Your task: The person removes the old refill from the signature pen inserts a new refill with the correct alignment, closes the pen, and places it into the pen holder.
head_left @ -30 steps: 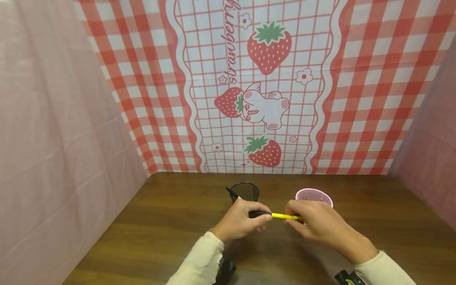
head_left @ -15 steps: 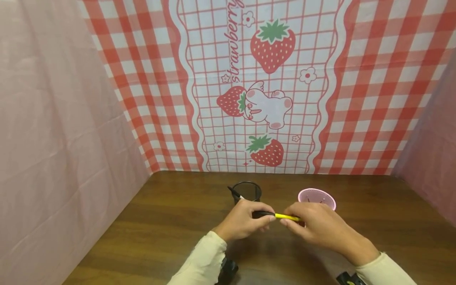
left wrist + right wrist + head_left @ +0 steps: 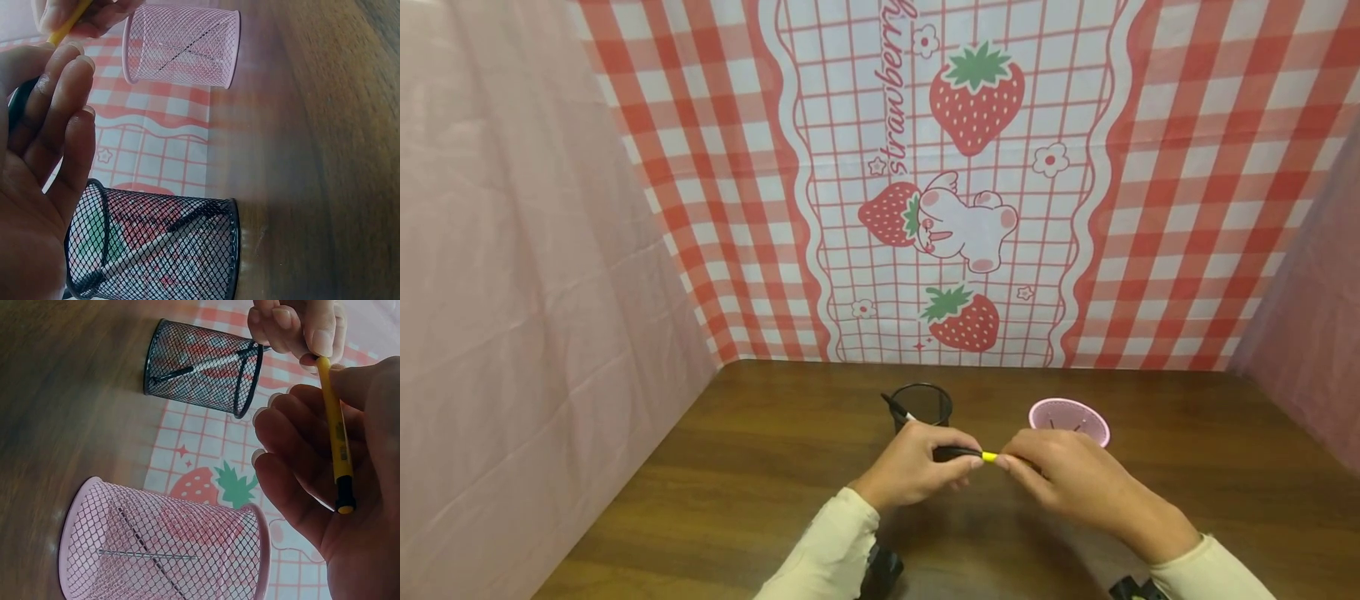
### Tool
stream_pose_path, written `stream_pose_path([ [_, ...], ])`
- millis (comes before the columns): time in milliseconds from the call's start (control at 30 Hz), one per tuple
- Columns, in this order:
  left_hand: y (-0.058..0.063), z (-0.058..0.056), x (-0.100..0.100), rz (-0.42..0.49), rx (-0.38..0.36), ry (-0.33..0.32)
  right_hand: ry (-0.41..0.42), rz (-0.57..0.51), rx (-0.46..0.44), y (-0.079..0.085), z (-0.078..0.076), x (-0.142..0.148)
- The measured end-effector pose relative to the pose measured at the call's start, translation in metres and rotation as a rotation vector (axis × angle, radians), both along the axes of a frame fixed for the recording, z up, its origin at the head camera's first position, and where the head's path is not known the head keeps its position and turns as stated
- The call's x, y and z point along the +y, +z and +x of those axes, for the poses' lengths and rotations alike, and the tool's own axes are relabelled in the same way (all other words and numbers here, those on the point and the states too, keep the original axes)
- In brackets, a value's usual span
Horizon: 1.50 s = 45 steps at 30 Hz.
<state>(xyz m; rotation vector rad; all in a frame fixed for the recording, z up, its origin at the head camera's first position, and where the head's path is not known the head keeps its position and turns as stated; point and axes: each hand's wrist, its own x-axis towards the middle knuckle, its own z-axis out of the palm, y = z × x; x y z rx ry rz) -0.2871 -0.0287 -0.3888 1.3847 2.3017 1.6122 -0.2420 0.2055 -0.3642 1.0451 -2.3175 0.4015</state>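
Between both hands a yellow pen (image 3: 336, 425) lies roughly level above the table, its black part toward the left. My left hand (image 3: 913, 467) pinches that black part between thumb and fingers. On the yellow barrel my right hand (image 3: 1071, 479) has its thumb and fingers pinched close to the left fingertips, so only a short yellow stretch shows in the head view. In the right wrist view the barrel's rear end, with a black band and yellow plug, lies over the right palm. Whether the black part is a cap, I cannot tell.
Behind the left hand stands a black mesh pen cup (image 3: 156, 244) with a black-and-white pen (image 3: 147, 251) leaning in it. A pink mesh cup (image 3: 169, 544) behind the right hand holds thin dark sticks (image 3: 150, 555). A checked strawberry cloth (image 3: 955, 208) hangs behind the wooden table (image 3: 737, 467).
My right fingers have shifted along the yellow barrel toward the left hand, so less yellow shows between the hands. The left hand keeps its grip on the black part.
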Motion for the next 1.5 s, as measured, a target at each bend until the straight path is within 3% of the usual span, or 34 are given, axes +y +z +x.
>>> stream_pose_path([
  [300, 0.0001, -0.001, 0.0005, -0.006, 0.034, -0.019, -0.008, -0.064, -0.007, -0.0014, 0.0027, 0.0008],
  [500, 0.0003, -0.0018, 0.0035, -0.009, 0.012, -0.026, -0.016, -0.072, -0.001, -0.0005, 0.0039, 0.0028],
  [867, -0.0009, -0.0061, -0.0023, 0.004, 0.099, -0.024, -0.013, -0.076, -0.022, 0.0011, -0.0002, -0.0021],
  [1200, -0.0034, -0.0042, -0.0015, 0.033, 0.077, -0.032, -0.02, -0.054, -0.033, 0.0007, 0.001, -0.0043],
  [1500, -0.0059, -0.0008, 0.0001, 0.029, 0.072, -0.044, 0.059, -0.048, -0.019, -0.0056, 0.002, -0.0056],
])
